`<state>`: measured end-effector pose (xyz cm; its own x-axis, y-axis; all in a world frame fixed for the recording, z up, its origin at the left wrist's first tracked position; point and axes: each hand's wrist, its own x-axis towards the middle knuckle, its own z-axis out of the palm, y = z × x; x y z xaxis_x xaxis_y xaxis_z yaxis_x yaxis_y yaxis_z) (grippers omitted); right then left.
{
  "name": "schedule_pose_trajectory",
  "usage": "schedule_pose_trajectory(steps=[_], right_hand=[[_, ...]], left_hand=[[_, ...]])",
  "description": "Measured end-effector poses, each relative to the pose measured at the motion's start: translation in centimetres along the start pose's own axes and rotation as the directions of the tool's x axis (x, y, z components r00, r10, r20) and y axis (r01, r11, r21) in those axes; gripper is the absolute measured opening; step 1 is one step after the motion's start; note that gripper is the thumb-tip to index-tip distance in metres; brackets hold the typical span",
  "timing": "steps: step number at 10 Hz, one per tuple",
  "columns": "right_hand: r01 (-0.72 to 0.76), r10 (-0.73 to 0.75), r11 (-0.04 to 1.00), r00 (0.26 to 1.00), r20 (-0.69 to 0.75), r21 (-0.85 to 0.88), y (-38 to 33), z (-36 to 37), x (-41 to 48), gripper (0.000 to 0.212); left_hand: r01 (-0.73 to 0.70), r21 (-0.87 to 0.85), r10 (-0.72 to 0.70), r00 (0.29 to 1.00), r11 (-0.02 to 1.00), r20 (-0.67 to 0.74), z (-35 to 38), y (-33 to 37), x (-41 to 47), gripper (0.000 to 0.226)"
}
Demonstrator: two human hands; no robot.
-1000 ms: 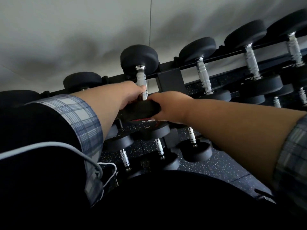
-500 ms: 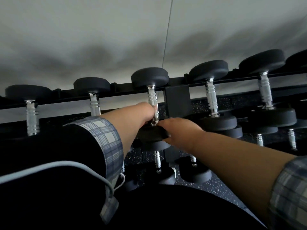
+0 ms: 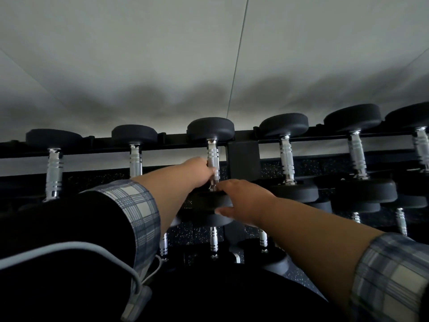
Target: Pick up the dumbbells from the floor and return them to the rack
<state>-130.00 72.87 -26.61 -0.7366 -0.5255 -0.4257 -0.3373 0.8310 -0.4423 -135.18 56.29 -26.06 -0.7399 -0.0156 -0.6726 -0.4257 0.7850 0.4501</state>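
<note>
Sitting on the top rail of the rack [image 3: 242,156], just left of its centre post: dumbbell [image 3: 212,159]. Wrapping the chrome handle: left hand [image 3: 197,169]. Resting spread on the near head, fingers loose: right hand [image 3: 243,198].

Dim, underexposed view — soft dark shadows smear the pale grey wall [image 3: 162,54], chrome knurled handles [image 3: 287,156] glint, edges bow.
</note>
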Motion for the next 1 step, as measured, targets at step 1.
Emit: schedule_pose_trajectory(steps=[1], right_hand=[[0.023,-0.027,0.996,0.999,-0.046,-0.082,-1.39,-1.3,0.08,0.069]], left_hand=[[-0.091,-0.067,0.08,0.985,0.994,-0.15,-1.3,-0.75,-1.6,0.046]])
